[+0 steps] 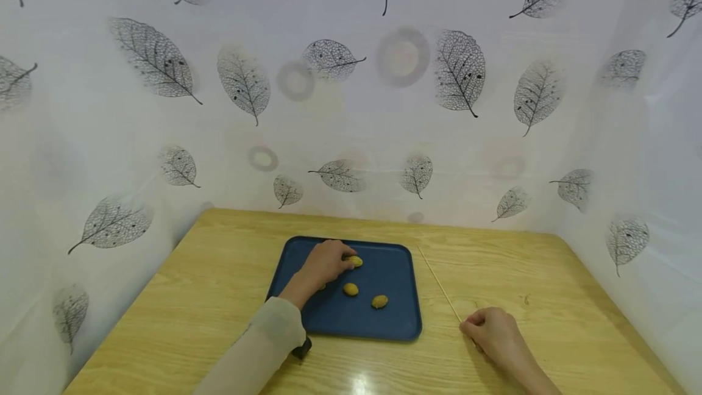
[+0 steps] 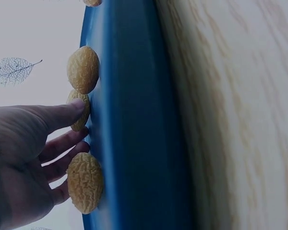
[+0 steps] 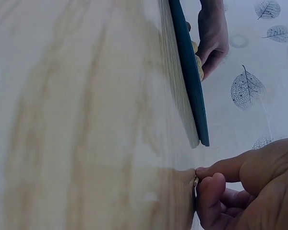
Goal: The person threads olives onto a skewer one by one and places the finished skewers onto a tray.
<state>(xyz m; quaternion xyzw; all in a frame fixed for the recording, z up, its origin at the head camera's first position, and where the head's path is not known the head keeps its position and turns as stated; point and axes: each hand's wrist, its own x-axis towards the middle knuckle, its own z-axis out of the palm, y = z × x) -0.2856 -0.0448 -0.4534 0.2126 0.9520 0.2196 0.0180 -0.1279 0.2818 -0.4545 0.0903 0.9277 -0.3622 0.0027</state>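
Dark-blue tray point(image 1: 340, 320) lies under the left hand point(image 1: 325, 262), whose thumb and fingers close on a wrinkled yellow piece point(image 1: 357, 261); three similar pieces point(image 1: 350, 289) lie on the near side of those fingers. To their right, the right hand point(image 1: 496, 335) pinches a thin stick point(image 1: 439, 284), which runs forward from its fingertips. The step in hand appears to be grasping the yellow piece; lifting it would call for a steady pinch. Wooden table point(image 1: 211, 279) beneath; leaf-printed sheeting point(image 1: 351, 133) beyond.
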